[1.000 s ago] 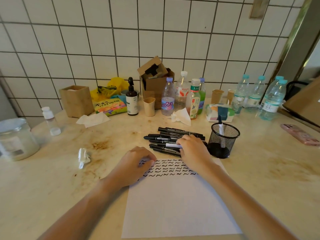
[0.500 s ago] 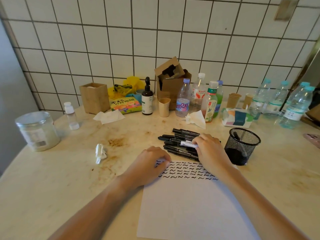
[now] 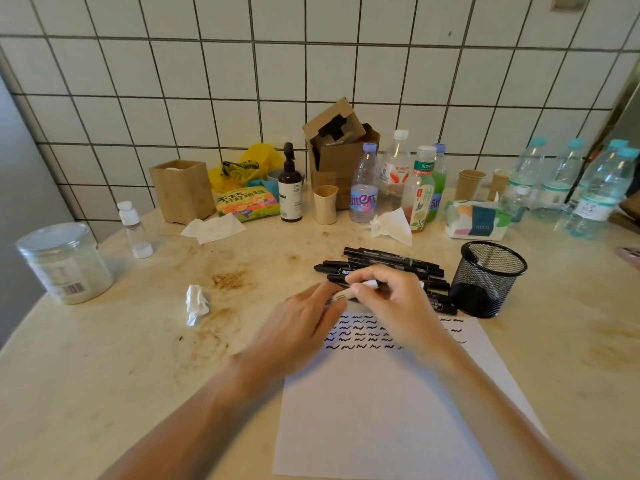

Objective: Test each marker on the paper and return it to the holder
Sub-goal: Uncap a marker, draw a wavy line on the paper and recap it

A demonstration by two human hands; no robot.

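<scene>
A white sheet of paper [image 3: 388,410] lies in front of me, with rows of short black squiggles along its top. Just beyond it lies a pile of several black markers [image 3: 391,259]. My right hand [image 3: 391,299] pinches one white-barrelled marker [image 3: 348,292] above the near edge of the pile. My left hand [image 3: 304,323] grips the left end of that same marker, over the paper's top left corner. A black mesh holder [image 3: 488,277] stands right of the pile, and one marker shows inside it.
Bottles [image 3: 363,188], paper cups, a cardboard box [image 3: 339,150] and a tissue pack [image 3: 476,220] line the tiled wall. A plastic jar [image 3: 65,261] and a small bottle stand at the left. Crumpled tissue [image 3: 196,303] lies left of my hands. A pink phone [image 3: 632,254] is at the right edge.
My right hand has lifted a white-barrelled marker out of the pile. My left hand has left the paper and taken hold of the marker's left end. The view has panned left.
</scene>
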